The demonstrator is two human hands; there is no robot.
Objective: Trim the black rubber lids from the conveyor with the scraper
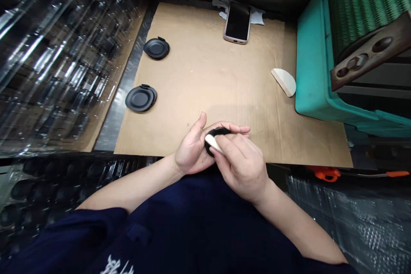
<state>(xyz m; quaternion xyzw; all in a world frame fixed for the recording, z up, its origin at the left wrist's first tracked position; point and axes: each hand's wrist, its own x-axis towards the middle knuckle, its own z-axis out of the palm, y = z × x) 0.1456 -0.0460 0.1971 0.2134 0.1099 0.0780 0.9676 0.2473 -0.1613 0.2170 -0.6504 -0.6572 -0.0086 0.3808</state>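
Light, stiff black plastic lid [217, 131] is cradled at rim by left hand [192, 147]; white foam wedge [213, 142] is pinched by right hand [240, 167], pressed against lid.

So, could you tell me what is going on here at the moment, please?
A person's left hand cradles a round black plastic disc while the right hand presses a white foam wedge against it. Two similar black discs lie on the brown cardboard sheet, near a half-round white foam pad and a phone in a pink case.

Black round lids [140, 98], tan cardboard [205, 68], teal plastic bin [313, 60].
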